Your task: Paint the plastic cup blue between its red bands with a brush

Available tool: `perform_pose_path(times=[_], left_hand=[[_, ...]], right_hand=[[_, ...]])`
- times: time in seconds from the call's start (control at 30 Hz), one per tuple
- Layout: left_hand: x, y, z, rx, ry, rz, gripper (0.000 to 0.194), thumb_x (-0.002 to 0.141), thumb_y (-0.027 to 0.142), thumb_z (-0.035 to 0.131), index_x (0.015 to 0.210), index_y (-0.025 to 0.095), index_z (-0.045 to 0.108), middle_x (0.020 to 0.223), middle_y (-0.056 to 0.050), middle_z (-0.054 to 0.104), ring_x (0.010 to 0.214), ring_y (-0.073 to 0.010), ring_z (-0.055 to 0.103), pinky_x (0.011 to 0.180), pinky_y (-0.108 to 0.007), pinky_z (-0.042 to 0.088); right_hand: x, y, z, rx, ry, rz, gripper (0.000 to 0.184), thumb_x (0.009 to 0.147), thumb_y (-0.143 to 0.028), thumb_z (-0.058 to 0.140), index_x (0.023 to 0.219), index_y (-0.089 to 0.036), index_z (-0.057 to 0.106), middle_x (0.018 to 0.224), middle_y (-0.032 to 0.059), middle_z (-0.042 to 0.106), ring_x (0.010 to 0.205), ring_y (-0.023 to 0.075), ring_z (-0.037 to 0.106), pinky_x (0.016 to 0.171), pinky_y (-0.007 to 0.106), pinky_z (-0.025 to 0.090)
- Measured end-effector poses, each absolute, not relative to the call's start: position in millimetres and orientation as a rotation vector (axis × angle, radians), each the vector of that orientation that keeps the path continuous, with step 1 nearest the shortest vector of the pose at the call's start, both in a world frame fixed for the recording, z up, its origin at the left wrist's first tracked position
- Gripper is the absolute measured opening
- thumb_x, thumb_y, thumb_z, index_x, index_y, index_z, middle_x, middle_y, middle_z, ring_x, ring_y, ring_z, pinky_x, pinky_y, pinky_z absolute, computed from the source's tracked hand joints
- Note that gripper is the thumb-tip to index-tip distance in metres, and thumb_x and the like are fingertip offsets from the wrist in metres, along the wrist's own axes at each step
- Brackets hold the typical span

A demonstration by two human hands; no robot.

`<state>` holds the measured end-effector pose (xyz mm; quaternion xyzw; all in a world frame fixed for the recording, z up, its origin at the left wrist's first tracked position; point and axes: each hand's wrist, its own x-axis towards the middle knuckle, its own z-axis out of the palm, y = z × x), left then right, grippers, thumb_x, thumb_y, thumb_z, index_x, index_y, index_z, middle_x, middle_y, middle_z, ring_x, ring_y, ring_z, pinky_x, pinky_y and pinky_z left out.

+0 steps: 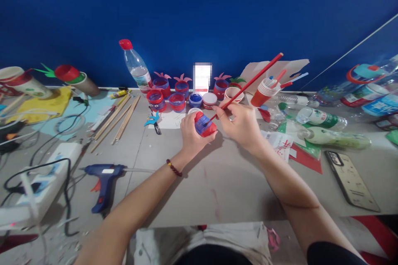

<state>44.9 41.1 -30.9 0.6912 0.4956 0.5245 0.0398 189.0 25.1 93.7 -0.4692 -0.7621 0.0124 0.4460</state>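
Head view: left hand (190,133) is curled snug round a red-and-blue cup (203,128) over the table (236,190), fingers covering one side; right hand (240,123) is pinching a red brush (256,77), tip kinda lost against the cup, and the white thing (202,78) behind is pixelated out

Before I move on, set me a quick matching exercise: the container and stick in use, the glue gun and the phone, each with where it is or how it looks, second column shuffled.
Things
1. Red-and-blue container
2. Glue gun
3. Long red stick
4. Phone

Places and looks
A. Held in the right hand
B. Lying to the right, pale with dark edges
C. Held in the left hand
D. Lying to the left, mostly dark blue

Right pairs: 1-C, 2-D, 3-A, 4-B
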Motion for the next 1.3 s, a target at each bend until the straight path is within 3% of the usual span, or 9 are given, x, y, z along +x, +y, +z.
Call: perform_pose_path(times=[0.23, 0.57, 0.8, 1.13, 1.3], left_hand=[[45.8, 39.1, -27.8, 2.086, 1.511, 1.585, 0.08, 0.058, 0.049, 0.084, 0.122, 0.023, 0.044, 0.113, -0.009, 0.06, 0.103, -0.0292, 0.056, 0.091, -0.045, 0.044], [45.3, 41.7, -33.3, 2.155, 1.51, 1.593, 0.086, 0.057, 0.052, 0.083, 0.127, 0.022, 0.042, 0.116, -0.011, 0.06, 0.103, -0.0307, 0.057, 0.09, -0.047, 0.044], [47.5, 38.9, -31.9, 2.118, 1.486, 1.562, 0.073, 0.065, 0.043, 0.079, 0.126, 0.021, 0.045, 0.116, -0.011, 0.061, 0.104, -0.0299, 0.056, 0.091, -0.046, 0.044], [46.1, 41.2, -34.0, 2.177, 1.498, 1.571, 0.086, 0.059, 0.055, 0.081, 0.127, 0.022, 0.04, 0.116, -0.011, 0.06, 0.103, -0.0305, 0.057, 0.09, -0.047, 0.044], [47.2, 40.2, -33.2, 2.165, 1.489, 1.584, 0.083, 0.059, 0.051, 0.08, 0.126, 0.022, 0.04, 0.116, -0.011, 0.059, 0.104, -0.031, 0.056, 0.091, -0.048, 0.043]], right_hand=[[195.7, 34.2, 90.0, -1.195, -1.87, -0.129, 0.029, 0.091, -0.027, 0.056, 0.064, -0.017, 0.06, 0.068, 0.0033, 0.069, 0.051, 0.0108, 0.053, 0.048, 0.026, 0.037], [186.9, 20.5, 87.9, -1.133, -2.01, 0.047, 0.021, 0.094, -0.025, 0.052, 0.08, -0.016, 0.064, 0.071, 0.006, 0.069, 0.061, 0.0157, 0.062, 0.058, 0.029, 0.046], [179.6, 14.0, 93.2, -1.08, -1.998, 0.199, 0.023, 0.093, -0.024, 0.053, 0.074, -0.018, 0.064, 0.074, 0.004, 0.07, 0.057, 0.0124, 0.057, 0.056, 0.028, 0.045], [182.3, 21.1, 89.0, -1.126, -1.96, 0.086, 0.026, 0.093, -0.023, 0.053, 0.069, -0.017, 0.063, 0.075, 0.0066, 0.07, 0.06, 0.0142, 0.061, 0.057, 0.028, 0.046], [186.3, 24.7, 89.7, -1.147, -1.938, 0.003, 0.029, 0.094, -0.028, 0.053, 0.068, -0.018, 0.062, 0.071, 0.0057, 0.07, 0.056, 0.0137, 0.059, 0.053, 0.028, 0.045]])
